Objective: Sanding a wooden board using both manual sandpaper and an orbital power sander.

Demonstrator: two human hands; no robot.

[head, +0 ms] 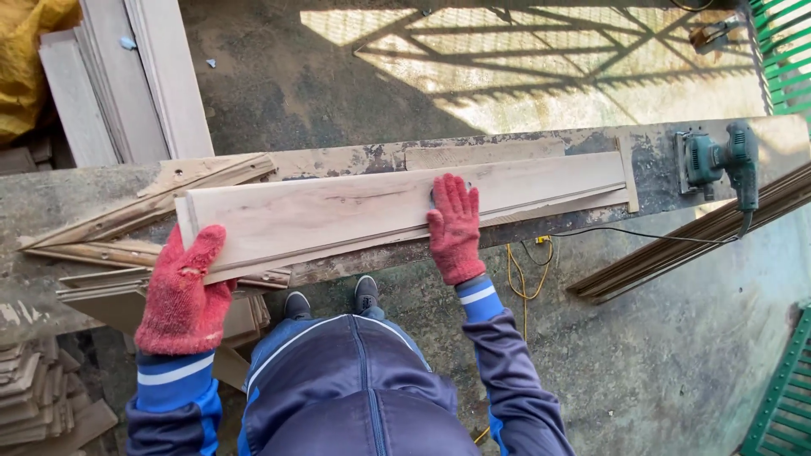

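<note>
Fingers of the right hand [454, 226] lie flat, pressing something small and half-hidden against the long pale board [397, 211] on the workbench [76, 190]; the left hand [182, 291] grips the board's near-left end (both in red gloves). Steady downward pressure and even strokes along the grain seem wise.

Single head-worn view, steeply downward and close over the workbench [76, 198], floor beyond.

Bright daylight; sun patch with lattice shadows lies upper centre on the floor [524, 59]. Sharp, edges slightly bowed.
</note>
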